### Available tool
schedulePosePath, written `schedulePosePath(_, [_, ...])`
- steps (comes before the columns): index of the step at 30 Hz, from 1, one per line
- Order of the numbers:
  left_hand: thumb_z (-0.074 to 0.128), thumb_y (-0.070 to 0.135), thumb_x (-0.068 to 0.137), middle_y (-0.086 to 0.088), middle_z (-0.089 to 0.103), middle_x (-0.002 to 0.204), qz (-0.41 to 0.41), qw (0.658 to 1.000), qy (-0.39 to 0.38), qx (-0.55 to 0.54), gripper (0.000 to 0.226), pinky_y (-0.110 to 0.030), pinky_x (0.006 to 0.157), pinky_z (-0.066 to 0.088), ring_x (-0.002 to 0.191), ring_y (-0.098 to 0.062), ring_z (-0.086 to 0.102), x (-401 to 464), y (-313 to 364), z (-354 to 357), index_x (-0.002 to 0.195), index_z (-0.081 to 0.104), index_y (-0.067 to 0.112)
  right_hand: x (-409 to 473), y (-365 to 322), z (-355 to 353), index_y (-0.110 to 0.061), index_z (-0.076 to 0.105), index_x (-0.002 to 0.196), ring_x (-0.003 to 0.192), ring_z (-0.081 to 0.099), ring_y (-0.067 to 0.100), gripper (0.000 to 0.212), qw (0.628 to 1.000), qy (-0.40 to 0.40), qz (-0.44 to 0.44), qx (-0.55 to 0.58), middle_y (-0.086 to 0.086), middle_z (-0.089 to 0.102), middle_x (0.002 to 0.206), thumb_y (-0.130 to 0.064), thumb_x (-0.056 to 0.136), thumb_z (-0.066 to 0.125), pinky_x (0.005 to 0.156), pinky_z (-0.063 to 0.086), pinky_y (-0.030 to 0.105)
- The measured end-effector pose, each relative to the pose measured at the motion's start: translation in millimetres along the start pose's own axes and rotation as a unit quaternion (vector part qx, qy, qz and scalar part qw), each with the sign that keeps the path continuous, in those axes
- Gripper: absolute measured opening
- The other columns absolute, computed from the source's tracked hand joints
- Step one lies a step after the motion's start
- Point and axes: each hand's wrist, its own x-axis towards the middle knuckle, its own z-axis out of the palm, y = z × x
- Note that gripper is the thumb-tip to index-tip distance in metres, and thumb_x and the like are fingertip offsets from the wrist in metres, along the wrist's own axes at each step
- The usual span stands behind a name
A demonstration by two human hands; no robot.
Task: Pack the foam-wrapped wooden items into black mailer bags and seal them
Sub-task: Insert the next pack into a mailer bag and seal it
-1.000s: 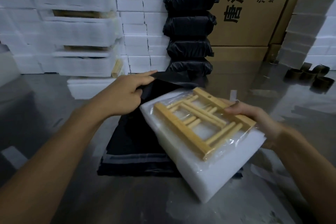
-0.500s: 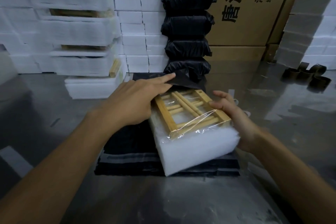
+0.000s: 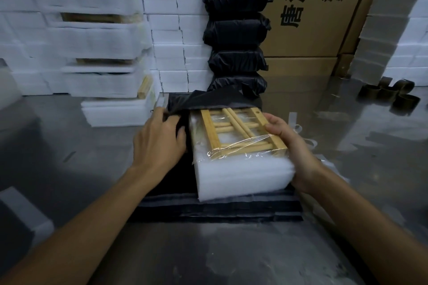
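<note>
A foam-wrapped wooden item (image 3: 240,169), a slatted wooden frame under clear film on a thick white foam block, lies on a stack of flat black mailer bags (image 3: 215,210) on the steel table. Its far end sits under the lifted mouth of the top black mailer bag (image 3: 208,100). My left hand (image 3: 159,141) grips that bag's upper layer at the item's left side. My right hand (image 3: 289,143) holds the item's right edge, thumb on the wooden frame and fingers around the foam.
Several packed black bags (image 3: 236,30) are stacked upright behind, against a cardboard box (image 3: 312,18). White foam-wrapped items (image 3: 92,53) pile up at the left. Foam blocks (image 3: 393,41) and empty tape cores (image 3: 393,92) sit at the right.
The wrapped item has turned square to the bag and slid forward until its far end went under the bag's lifted mouth. My left hand shifted to the item's left side, gripping the bag.
</note>
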Motion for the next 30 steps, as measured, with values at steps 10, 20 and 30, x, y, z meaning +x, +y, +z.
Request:
schedulePosePath(10, [0.056, 0.007, 0.081, -0.007, 0.059, 0.066, 0.091, 0.987, -0.129, -0.026, 0.021, -0.030, 0.051, 0.033, 0.065, -0.029, 0.057, 2.2, 1.2, -3.0, 0.062, 0.050, 0.015, -2.3, -1.6, -1.7, -0.025, 0.045, 0.149, 0.120, 0.062, 0.020, 0.087, 0.996, 0.006, 0.072, 0.049, -0.001, 0.056, 0.144, -0.037, 0.065, 0.064, 0.093, 0.049, 0.036])
schedulePosePath(20, [0.068, 0.028, 0.077, 0.004, 0.062, 0.090, 0.051, 0.974, -0.220, -0.034, 0.014, -0.031, 0.061, 0.047, 0.073, -0.015, 0.059, 26.8, -11.2, -39.5, 0.090, 0.065, 0.033, -5.2, -1.5, -1.6, -0.025, 0.081, 0.095, 0.076, 0.074, 0.017, 0.031, 0.993, -0.080, 0.039, 0.082, 0.004, 0.077, 0.092, -0.034, 0.071, 0.064, 0.061, 0.056, 0.021])
schedulePosePath(30, [0.044, 0.000, 0.091, 0.009, 0.027, 0.159, 0.166, 0.979, -0.103, -0.056, 0.053, -0.047, 0.101, 0.041, 0.129, -0.029, 0.038, 25.8, 14.7, -40.4, 0.142, 0.048, 0.013, -4.4, 4.0, 12.3, -0.042, 0.060, 0.124, 0.120, 0.064, 0.015, 0.057, 0.997, -0.060, -0.003, -0.057, -0.006, 0.067, 0.130, -0.041, 0.067, 0.064, 0.093, 0.049, 0.037])
